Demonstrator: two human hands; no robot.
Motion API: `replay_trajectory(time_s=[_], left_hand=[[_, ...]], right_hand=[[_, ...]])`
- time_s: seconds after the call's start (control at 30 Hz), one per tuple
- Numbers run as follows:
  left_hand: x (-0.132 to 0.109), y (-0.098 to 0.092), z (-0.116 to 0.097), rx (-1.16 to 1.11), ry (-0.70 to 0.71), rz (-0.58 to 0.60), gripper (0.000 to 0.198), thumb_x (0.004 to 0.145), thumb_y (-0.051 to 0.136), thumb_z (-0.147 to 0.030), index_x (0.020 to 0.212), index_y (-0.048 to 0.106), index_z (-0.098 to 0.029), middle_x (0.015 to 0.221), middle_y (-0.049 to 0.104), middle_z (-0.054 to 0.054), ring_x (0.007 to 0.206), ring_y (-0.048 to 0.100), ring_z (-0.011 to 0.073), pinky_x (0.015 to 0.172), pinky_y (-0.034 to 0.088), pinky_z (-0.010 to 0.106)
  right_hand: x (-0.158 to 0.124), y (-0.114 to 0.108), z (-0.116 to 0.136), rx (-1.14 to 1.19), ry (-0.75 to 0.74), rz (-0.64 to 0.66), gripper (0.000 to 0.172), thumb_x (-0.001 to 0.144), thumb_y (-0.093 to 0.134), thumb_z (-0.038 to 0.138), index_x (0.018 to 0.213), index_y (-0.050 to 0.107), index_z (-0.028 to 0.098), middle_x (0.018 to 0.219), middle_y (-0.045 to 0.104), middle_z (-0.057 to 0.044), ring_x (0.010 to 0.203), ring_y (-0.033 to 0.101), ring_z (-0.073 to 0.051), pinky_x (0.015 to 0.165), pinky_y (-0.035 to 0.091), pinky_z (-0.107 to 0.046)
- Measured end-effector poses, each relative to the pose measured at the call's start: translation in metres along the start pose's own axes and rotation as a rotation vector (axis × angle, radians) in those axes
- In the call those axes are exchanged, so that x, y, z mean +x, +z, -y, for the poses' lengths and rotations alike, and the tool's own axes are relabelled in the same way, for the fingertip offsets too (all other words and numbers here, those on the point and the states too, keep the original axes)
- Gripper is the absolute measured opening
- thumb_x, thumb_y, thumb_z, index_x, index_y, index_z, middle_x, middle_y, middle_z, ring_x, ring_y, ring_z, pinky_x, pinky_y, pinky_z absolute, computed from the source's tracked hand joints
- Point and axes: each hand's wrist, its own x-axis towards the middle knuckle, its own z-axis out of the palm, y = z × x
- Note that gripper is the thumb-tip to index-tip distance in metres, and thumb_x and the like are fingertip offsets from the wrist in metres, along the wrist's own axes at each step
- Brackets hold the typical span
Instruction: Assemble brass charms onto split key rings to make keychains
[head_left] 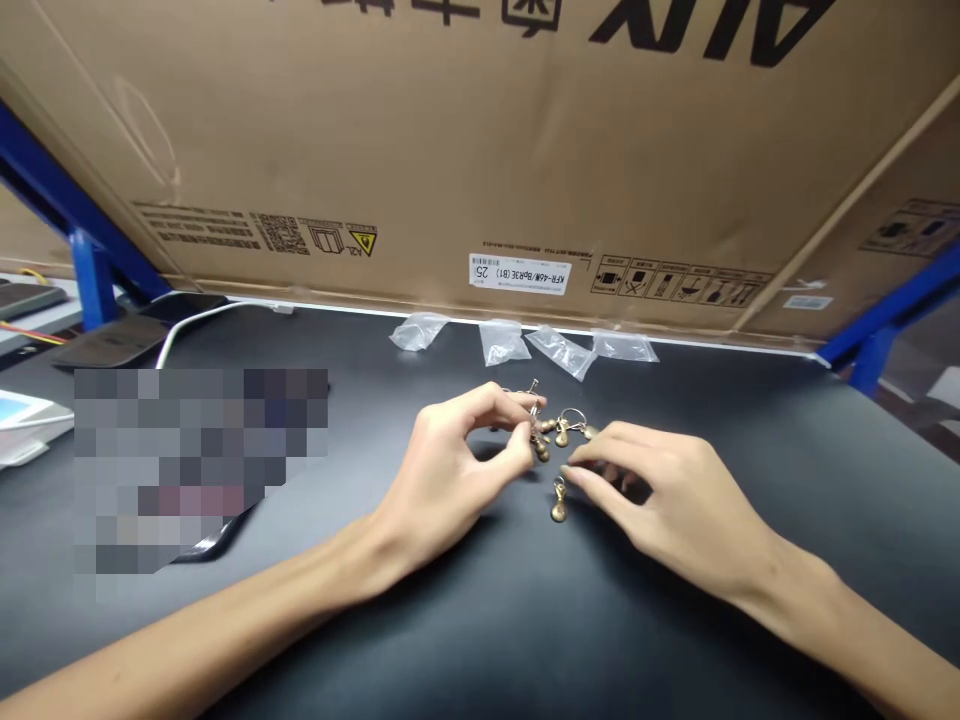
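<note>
My left hand point(457, 455) pinches a cluster of small keyrings point(535, 425) with brass-coloured charms between thumb and fingertips, just above the dark table. Beside it another metal ring point(574, 418) carries a small gold-brown charm point(562, 434). My right hand point(660, 475) is curled, thumb and index finger close together at the top loop of a single brass charm point(559, 503). That charm seems to hang from or touch these fingertips. The charms' exact shape is too small to make out, and the right hand's other fingers are partly hidden.
Several clear plastic bags point(504, 342) lie along the table's back edge, against a large cardboard box point(420, 150). To the left are a dark object with a blurred-out surface point(202, 460), a white cable point(187, 322) and a black flat device point(112, 340). Blue frame posts point(94, 280) stand at the sides.
</note>
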Motion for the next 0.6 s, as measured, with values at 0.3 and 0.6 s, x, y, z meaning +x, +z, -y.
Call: replay_trajectory(time_s=[0.3, 0.6], left_hand=[[0.000, 0.001, 0.003, 0.068, 0.046, 0.029, 0.007, 0.086, 0.059, -0.014, 0.081, 0.062, -0.017, 0.106, 0.074, 0.003, 0.106, 0.068, 0.0175, 0.096, 0.050, 0.028], [-0.006, 0.007, 0.012, 0.272, 0.299, 0.151, 0.009, 0.086, 0.056, -0.011, 0.087, 0.059, -0.019, 0.095, 0.073, 0.000, 0.086, 0.070, 0.0135, 0.081, 0.054, 0.024]], right_hand=[[0.001, 0.007, -0.001, 0.127, 0.073, 0.101, 0.014, 0.096, 0.055, 0.024, 0.091, 0.069, 0.024, 0.089, 0.071, 0.000, 0.075, 0.065, -0.016, 0.066, 0.048, -0.026], [0.005, -0.008, 0.006, 0.212, 0.097, -0.132, 0.011, 0.094, 0.059, 0.026, 0.093, 0.070, 0.023, 0.084, 0.070, 0.000, 0.069, 0.062, -0.013, 0.061, 0.049, -0.024]])
